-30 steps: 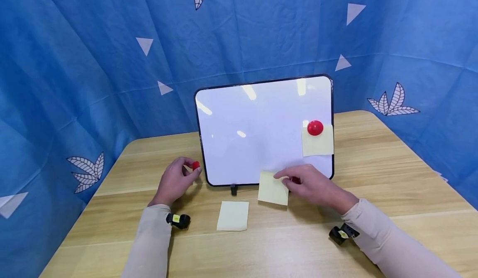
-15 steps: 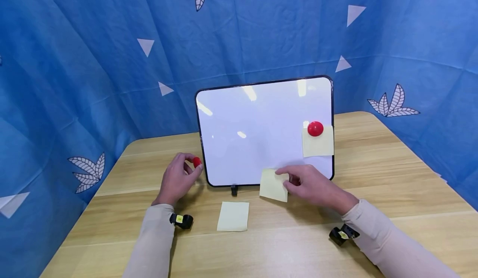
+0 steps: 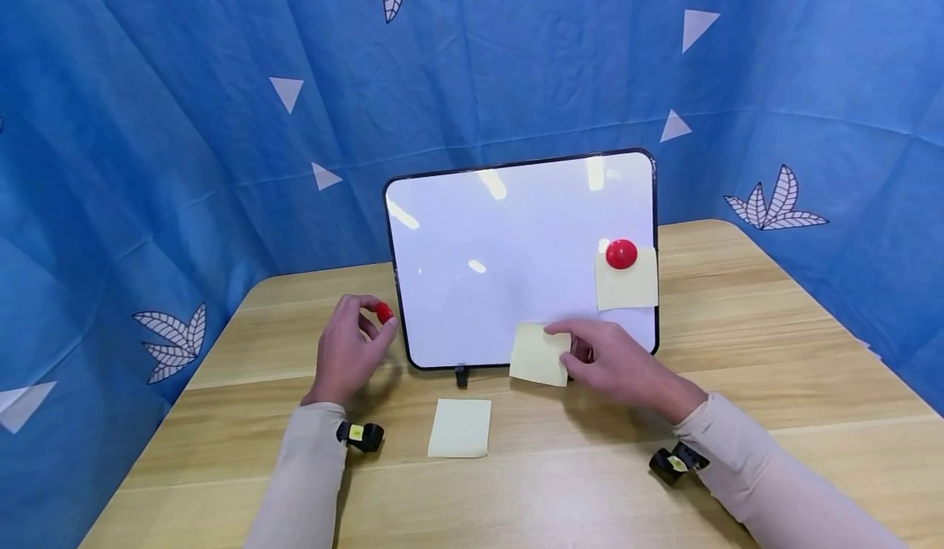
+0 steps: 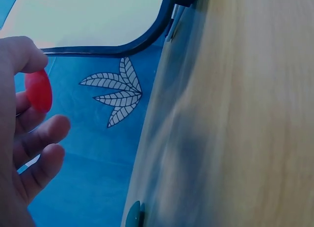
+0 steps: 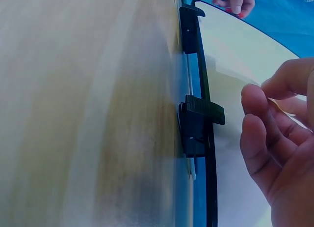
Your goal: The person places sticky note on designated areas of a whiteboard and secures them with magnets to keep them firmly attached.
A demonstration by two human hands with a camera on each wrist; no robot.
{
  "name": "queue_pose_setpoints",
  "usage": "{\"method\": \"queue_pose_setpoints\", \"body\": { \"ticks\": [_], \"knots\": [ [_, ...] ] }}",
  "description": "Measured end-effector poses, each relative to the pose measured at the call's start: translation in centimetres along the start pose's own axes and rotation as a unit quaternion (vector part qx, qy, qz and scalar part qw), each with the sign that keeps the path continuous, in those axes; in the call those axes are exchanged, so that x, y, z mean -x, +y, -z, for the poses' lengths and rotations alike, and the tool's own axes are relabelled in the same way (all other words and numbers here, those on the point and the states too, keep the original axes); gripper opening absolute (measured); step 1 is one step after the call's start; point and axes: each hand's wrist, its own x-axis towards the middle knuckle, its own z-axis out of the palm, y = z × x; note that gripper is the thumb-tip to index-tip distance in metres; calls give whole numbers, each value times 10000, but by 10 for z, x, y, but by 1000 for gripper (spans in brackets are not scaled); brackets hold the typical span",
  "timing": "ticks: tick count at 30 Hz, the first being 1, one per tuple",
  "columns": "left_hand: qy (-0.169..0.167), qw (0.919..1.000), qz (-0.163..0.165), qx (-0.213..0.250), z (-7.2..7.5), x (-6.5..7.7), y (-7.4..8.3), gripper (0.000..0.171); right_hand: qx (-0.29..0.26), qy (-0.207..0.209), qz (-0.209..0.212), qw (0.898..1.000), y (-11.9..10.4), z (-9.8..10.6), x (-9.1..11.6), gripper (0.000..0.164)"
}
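Observation:
My left hand, left of the whiteboard, pinches a round red magnet between thumb and fingertips. The left wrist view shows the same magnet on edge, under the board's corner. My right hand pinches a pale yellow sticky note by its right side. This note overlaps the board's lower edge in the head view. In the right wrist view the thumb and fingers come together close to the board's face. Another red magnet holds a second note on the board's right side.
A third sticky note lies on the wooden table in front of the board. Black feet support the board along its lower edge. A blue patterned curtain hangs behind. Near the left hand shows a small teal object.
The note in my right hand has risen and now overlaps more of the board's lower edge. My left hand has moved slightly up with the magnet, which has turned a little.

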Motion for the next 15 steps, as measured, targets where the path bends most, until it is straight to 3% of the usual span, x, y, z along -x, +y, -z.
{"method": "queue_pose_setpoints", "body": {
  "ticks": [15],
  "knots": [
    [708,9961,-523,-34,3,-3,20,38,-193,499,-161,9984,-3,2,1,34]
  ]
}}
